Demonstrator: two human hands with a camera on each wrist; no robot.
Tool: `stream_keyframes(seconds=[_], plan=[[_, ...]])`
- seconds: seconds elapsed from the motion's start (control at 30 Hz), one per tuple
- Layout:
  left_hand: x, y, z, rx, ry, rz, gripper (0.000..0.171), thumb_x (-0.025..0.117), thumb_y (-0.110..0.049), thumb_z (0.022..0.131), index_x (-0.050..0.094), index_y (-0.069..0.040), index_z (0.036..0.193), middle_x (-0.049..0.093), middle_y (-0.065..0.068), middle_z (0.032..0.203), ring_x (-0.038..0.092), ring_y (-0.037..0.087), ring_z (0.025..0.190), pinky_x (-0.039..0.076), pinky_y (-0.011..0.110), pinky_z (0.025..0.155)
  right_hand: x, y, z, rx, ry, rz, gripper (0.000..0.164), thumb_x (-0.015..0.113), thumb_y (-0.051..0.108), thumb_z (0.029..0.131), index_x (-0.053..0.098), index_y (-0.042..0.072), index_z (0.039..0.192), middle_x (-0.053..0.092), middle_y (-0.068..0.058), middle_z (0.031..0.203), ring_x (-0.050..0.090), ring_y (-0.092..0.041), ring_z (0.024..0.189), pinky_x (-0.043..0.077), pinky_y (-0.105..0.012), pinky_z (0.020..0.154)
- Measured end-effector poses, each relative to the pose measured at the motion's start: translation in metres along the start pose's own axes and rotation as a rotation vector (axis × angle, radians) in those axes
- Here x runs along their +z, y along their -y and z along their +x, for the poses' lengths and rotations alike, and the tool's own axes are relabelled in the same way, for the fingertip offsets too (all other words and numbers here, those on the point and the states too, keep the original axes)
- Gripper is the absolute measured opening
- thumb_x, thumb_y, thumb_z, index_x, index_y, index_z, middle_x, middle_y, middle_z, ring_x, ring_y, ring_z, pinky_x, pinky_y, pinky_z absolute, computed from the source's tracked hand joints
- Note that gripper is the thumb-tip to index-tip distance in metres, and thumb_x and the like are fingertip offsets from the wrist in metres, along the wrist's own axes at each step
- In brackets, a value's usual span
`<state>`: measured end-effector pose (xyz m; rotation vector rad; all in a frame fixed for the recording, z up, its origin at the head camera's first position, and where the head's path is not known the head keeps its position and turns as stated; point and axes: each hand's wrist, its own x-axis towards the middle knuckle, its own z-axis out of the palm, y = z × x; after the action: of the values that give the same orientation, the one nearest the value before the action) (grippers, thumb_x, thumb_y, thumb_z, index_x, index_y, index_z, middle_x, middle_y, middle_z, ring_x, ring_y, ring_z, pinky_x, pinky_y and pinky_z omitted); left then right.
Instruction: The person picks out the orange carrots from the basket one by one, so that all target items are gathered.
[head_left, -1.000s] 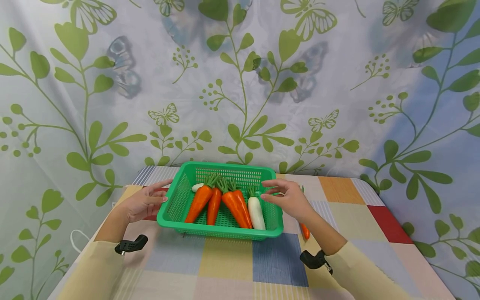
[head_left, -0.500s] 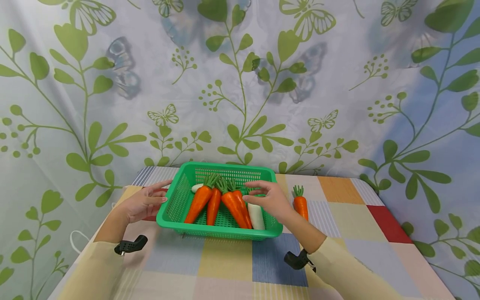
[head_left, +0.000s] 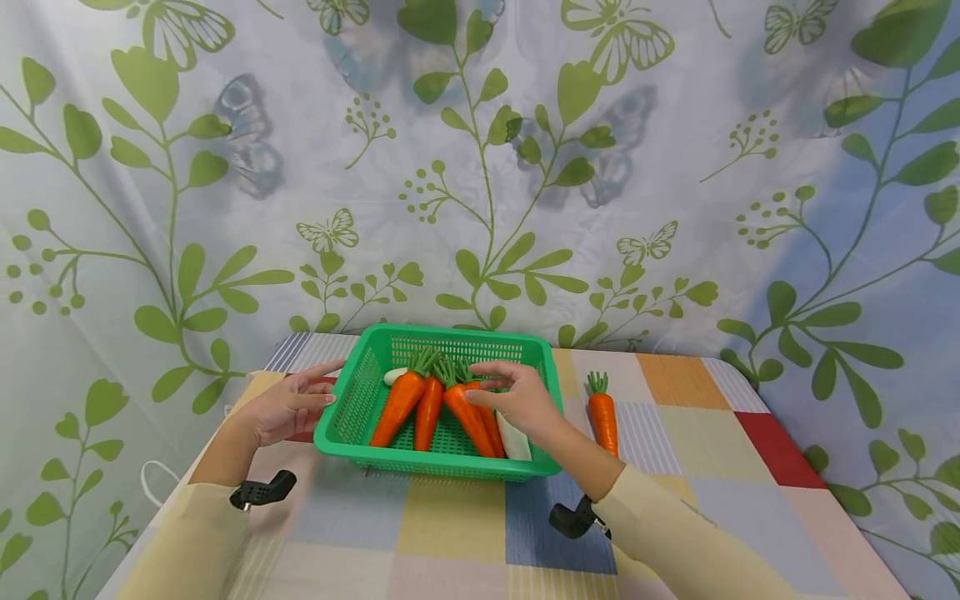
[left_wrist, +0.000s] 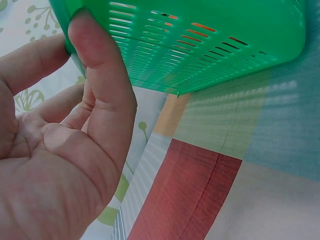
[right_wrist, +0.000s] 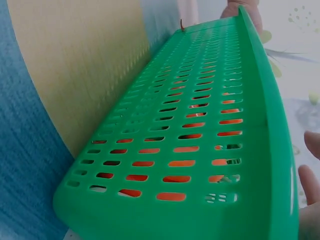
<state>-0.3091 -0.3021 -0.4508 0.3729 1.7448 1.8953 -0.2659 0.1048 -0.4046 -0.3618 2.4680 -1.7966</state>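
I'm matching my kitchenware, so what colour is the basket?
The basket is green, best seen in the head view.

The green basket (head_left: pixel 442 463) stood on the desk (head_left: pixel 450 542). It had four sides, with lots of little slots in them. Four shiny orange carrots (head_left: pixel 396 410) lay inside, green tops at the back and thin ends at the front. A white radish (head_left: pixel 513 435) lay just beside the carrot on the right. A small white end (head_left: pixel 393 377) showed at the left, maybe another radish.
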Motion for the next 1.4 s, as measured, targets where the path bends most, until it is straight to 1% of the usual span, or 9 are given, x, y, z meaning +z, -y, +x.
stream_keyframes(seconds=[0.13, 0.23, 0.4, 0.57, 0.77, 0.93, 1.1, 1.27, 1.4], plan=[[0.001, 0.000, 0.000, -0.010, -0.010, -0.008, 0.075, 0.053, -0.005, 0.105, 0.009, -0.012, 0.166, 0.065, 0.002, 0.122, 0.071, 0.016, 0.109, 0.061, 0.036, 0.094, 0.004, -0.003, 0.004, 0.021, 0.046, -0.018, 0.042, 0.084, 0.026, 0.086, 0.073, 0.019, 0.126, 0.064, -0.003, 0.141, 0.059, -0.033, 0.128, 0.058, -0.044, 0.096], [0.001, 0.000, 0.001, -0.012, -0.015, -0.006, 0.075, 0.054, -0.005, 0.105, 0.009, -0.012, 0.166, 0.065, 0.002, 0.122, 0.071, 0.016, 0.109, 0.061, 0.036, 0.094, 0.006, -0.005, 0.007, 0.033, 0.061, -0.031, 0.045, 0.084, 0.027, 0.086, 0.072, 0.017, 0.128, 0.063, -0.003, 0.143, 0.057, -0.035, 0.130, 0.057, -0.045, 0.098], [0.000, 0.001, 0.002, -0.001, 0.000, -0.007, 0.076, 0.054, -0.005, 0.105, 0.009, -0.011, 0.166, 0.065, 0.004, 0.125, 0.071, 0.017, 0.109, 0.061, 0.035, 0.094, 0.009, -0.008, 0.010, 0.043, 0.094, -0.071, 0.047, 0.086, 0.028, 0.085, 0.072, 0.016, 0.128, 0.062, -0.004, 0.143, 0.059, -0.035, 0.127, 0.059, -0.041, 0.092], [0.001, 0.000, 0.001, -0.003, 0.003, -0.010, 0.075, 0.054, -0.004, 0.105, 0.009, -0.010, 0.165, 0.064, 0.004, 0.125, 0.070, 0.017, 0.109, 0.061, 0.036, 0.094, 0.011, -0.011, 0.013, 0.031, 0.113, -0.124, 0.047, 0.085, 0.028, 0.085, 0.073, 0.018, 0.129, 0.061, -0.004, 0.144, 0.059, -0.036, 0.125, 0.059, -0.041, 0.088], [0.001, -0.001, 0.001, -0.006, 0.001, 0.002, 0.075, 0.052, -0.004, 0.105, 0.008, -0.011, 0.166, 0.063, 0.006, 0.128, 0.070, 0.018, 0.110, 0.061, 0.037, 0.094, 0.015, -0.013, 0.015, 0.040, 0.123, -0.165, 0.048, 0.086, 0.028, 0.084, 0.073, 0.017, 0.129, 0.062, -0.006, 0.142, 0.061, -0.030, 0.111, 0.054, -0.032, 0.073], [0.002, -0.001, 0.001, -0.010, 0.007, 0.010, 0.075, 0.052, -0.004, 0.105, 0.008, -0.011, 0.166, 0.063, 0.006, 0.130, 0.071, 0.019, 0.111, 0.060, 0.037, 0.095, 0.017, -0.015, 0.018, 0.068, 0.103, -0.156, 0.046, 0.086, 0.024, 0.084, 0.073, 0.017, 0.128, 0.063, -0.006, 0.140, 0.061, -0.024, 0.102, 0.049, -0.028, 0.067], [0.002, -0.002, 0.001, -0.012, 0.011, 0.016, 0.076, 0.052, -0.004, 0.105, 0.007, -0.011, 0.166, 0.063, 0.005, 0.128, 0.070, 0.018, 0.110, 0.060, 0.038, 0.095, 0.019, -0.018, 0.022, 0.085, 0.114, -0.176, 0.046, 0.086, 0.024, 0.084, 0.073, 0.017, 0.128, 0.063, -0.006, 0.139, 0.060, -0.024, 0.096, 0.049, -0.029, 0.065], [0.002, -0.003, 0.001, -0.010, 0.002, 0.013, 0.077, 0.054, -0.004, 0.105, 0.008, -0.012, 0.166, 0.063, 0.005, 0.125, 0.070, 0.017, 0.109, 0.060, 0.038, 0.095, 0.021, -0.018, 0.026, 0.104, 0.112, -0.220, 0.044, 0.086, 0.024, 0.084, 0.073, 0.022, 0.127, 0.063, -0.004, 0.140, 0.062, -0.024, 0.102, 0.054, -0.029, 0.069], [0.002, -0.003, 0.001, -0.013, -0.003, 0.012, 0.077, 0.054, -0.005, 0.105, 0.008, -0.012, 0.166, 0.064, 0.005, 0.126, 0.071, 0.017, 0.109, 0.060, 0.037, 0.094, 0.022, -0.020, 0.029, 0.100, 0.118, -0.262, 0.045, 0.086, 0.023, 0.084, 0.073, 0.023, 0.127, 0.061, -0.005, 0.142, 0.063, -0.026, 0.105, 0.057, -0.031, 0.072]])
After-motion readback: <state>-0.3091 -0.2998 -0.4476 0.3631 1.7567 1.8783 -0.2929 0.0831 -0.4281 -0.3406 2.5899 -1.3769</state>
